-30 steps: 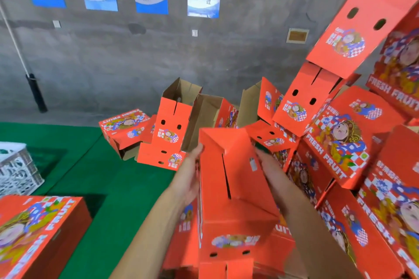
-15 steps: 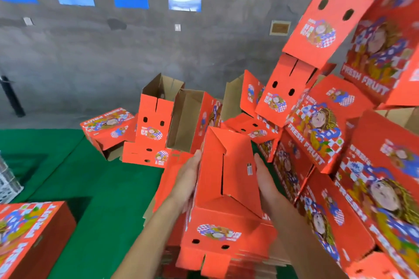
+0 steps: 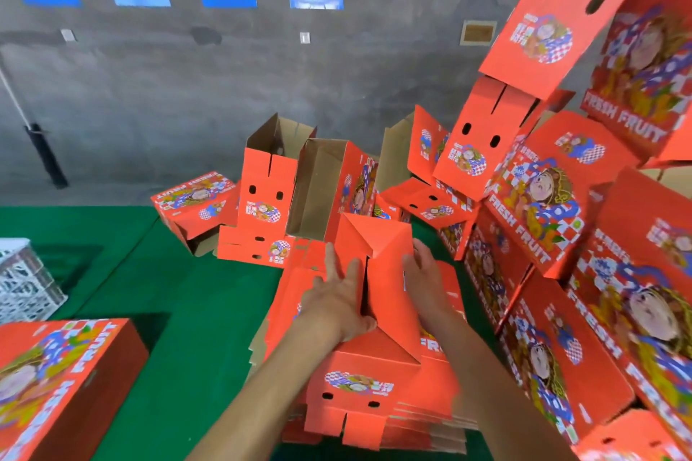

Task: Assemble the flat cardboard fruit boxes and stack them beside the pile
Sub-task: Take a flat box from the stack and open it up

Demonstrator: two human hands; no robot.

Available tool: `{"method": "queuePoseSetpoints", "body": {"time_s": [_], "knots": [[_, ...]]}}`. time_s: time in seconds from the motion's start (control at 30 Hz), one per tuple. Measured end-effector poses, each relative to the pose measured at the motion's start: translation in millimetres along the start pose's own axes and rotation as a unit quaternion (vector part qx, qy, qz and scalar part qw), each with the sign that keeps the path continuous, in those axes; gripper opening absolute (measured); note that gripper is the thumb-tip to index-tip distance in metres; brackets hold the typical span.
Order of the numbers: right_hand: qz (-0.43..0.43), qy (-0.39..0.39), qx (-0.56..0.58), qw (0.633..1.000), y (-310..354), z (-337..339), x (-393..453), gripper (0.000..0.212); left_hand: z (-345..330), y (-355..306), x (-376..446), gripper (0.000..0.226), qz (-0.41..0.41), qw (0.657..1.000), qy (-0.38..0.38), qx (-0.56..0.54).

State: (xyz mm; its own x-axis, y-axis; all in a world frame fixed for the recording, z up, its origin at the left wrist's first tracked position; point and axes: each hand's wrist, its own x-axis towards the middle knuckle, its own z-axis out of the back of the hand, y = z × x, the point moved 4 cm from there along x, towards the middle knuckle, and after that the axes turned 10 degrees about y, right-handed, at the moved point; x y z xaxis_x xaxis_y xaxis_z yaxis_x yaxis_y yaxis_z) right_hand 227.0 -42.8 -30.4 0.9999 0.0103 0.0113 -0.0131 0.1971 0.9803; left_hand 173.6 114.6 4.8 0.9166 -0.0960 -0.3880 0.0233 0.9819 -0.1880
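Half-folded fruit box [image 3: 378, 296] sat directly betw both hands, on top of the flat box stack [image 3: 423, 419]; long axis ran straight away from the person, near end w/ two vent holes toward the body. Left hand [image 3: 337, 296] lay flat on the box's left flank, fingers straight & spread, thumb toward the centre slit; pressing, not gripping. Right hand [image 3: 425, 283] lay against the right flap, fingers extended; underside hidden, looked like an open-palm push. Both about equally near; left sat slightly closer to the seam. Judged: flaps were peaked, not yet flat, so next move = inward/downward press. Surface: green mat [image 3: 179, 311] to the left of the hands. Assembled boxes [image 3: 539, 206] were heaped right of the right hand, loose open boxes [image 3: 322, 191] ahead near the grey wall [image 3: 187, 86]
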Motion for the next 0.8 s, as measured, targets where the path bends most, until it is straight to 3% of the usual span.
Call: {"method": "queuePoseSetpoints", "body": {"time_s": [0.1,0.17,0.3,0.43,0.63,0.8], "knots": [[-0.042,-0.003,0.022,0.999,-1.4,-3.7,-2.0,0.047,-8.5,-7.8,0.4,0.112,0.026,0.997,-0.043,0.052],[-0.057,-0.004,0.066,0.996,0.3,-6.9,-3.5,0.044,-2.2,1.1,4.8,0.108,-0.006,0.999,-0.026,0.031],[-0.050,0.000,0.054,0.997,6.4,-10.8,-1.6,0.055,19.6,26.0,6.9,0.093,-0.120,0.968,0.050,-0.216],[-0.031,0.036,0.053,0.997,13.3,-15.7,0.4,0.080,10.1,30.7,10.8,0.086,-0.144,0.954,0.014,-0.263],[-0.039,0.066,-0.045,0.996,6.1,-7.8,-0.8,0.088,-9.3,36.8,21.0,0.060,-0.143,0.932,-0.043,-0.329],[-0.036,0.067,-0.145,0.987,5.2,-11.3,0.0,0.091,-13.2,36.4,22.7,0.066,-0.133,0.899,-0.065,-0.413]]}}
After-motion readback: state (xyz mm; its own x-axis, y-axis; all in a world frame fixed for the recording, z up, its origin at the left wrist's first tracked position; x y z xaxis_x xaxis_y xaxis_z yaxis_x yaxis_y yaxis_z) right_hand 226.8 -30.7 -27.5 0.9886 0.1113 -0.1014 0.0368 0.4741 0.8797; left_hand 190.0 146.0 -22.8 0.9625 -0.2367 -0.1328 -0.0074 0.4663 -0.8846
